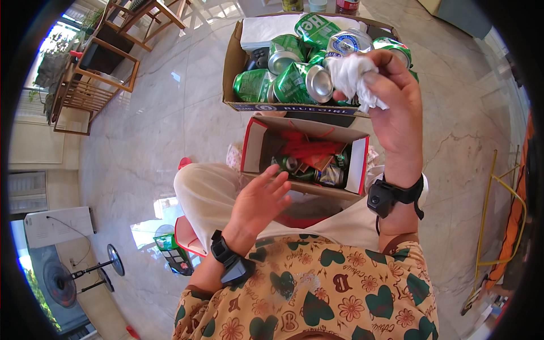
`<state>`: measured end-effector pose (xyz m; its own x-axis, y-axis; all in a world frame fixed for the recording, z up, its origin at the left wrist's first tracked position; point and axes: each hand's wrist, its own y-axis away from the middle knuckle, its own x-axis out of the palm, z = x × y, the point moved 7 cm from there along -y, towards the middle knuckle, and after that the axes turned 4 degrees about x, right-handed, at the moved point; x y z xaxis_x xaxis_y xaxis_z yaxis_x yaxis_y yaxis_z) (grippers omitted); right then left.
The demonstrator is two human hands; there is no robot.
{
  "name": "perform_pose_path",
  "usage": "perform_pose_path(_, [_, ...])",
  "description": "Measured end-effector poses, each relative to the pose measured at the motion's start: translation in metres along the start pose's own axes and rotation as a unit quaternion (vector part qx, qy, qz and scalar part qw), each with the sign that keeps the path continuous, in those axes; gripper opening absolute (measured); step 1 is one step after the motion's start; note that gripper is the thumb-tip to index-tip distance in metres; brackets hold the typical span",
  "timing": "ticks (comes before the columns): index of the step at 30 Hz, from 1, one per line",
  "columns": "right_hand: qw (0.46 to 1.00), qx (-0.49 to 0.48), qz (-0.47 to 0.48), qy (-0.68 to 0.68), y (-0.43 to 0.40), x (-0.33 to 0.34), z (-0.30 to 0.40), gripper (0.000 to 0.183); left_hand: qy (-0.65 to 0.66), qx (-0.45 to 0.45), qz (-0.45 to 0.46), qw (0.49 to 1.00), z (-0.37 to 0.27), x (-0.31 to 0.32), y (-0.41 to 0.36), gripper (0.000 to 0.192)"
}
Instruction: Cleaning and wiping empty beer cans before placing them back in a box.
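A crumpled white paper tissue [352, 78] is pinched between the thumb and fingers of my right hand [395, 93]. That hand is over the right part of a shallow cardboard carton [246, 105], which holds several crushed green beer cans [293, 83] and a silver Blue Girl can [348, 41]. My left hand [259, 199] has its palm turned up and its fingers apart, with nothing in it. It is at the near left edge of a red-edged paper gift bag [357, 165]. Inside the bag are cans [331, 175] and a motion-blurred red item [312, 148].
White napkins [259, 32] and a black game controller [259, 57] lie in the carton. Wooden chairs [97, 63] stand far left, a pedestal fan [63, 280] lower left. A green pouch [174, 253] is by my left knee. A yellow metal frame [484, 221] stands at right.
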<state>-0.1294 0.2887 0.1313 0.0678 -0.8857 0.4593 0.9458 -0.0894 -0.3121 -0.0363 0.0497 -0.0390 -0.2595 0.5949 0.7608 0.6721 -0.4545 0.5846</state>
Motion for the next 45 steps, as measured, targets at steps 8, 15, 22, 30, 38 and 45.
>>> perform_pose_path(8, [0.876, -0.139, -0.043, 0.46, -0.004, 0.015, -0.01, 0.009, 0.004, 0.001, -0.002, 1.0, -0.003, 0.001, 0.003, 0.027])
perform_pose_path(15, [0.734, -0.228, -0.037, 0.639, 0.002, 0.036, -0.029, 0.054, -0.003, 0.003, -0.008, 1.0, -0.004, 0.003, 0.005, 0.025])
perform_pose_path(22, [0.696, -0.129, -0.002, 0.706, -0.005, 0.025, -0.063, 0.06, -0.004, 0.006, 0.0, 1.0, -0.005, 0.005, 0.005, 0.025])
perform_pose_path(30, [0.716, -0.152, 0.017, 0.682, -0.006, 0.027, -0.058, 0.054, -0.005, 0.006, 0.005, 1.0, -0.005, 0.006, 0.004, 0.026])
perform_pose_path(38, [0.793, -0.161, 0.055, 0.585, 0.018, 0.063, -0.017, 0.055, 0.01, 0.017, 0.066, 0.998, -0.006, 0.024, 0.008, 0.034])
perform_pose_path(45, [0.845, -0.067, 0.397, 0.352, 0.047, 0.091, -0.015, 0.047, 0.05, 0.046, 0.075, 0.995, -0.011, 0.038, 0.017, 0.067])
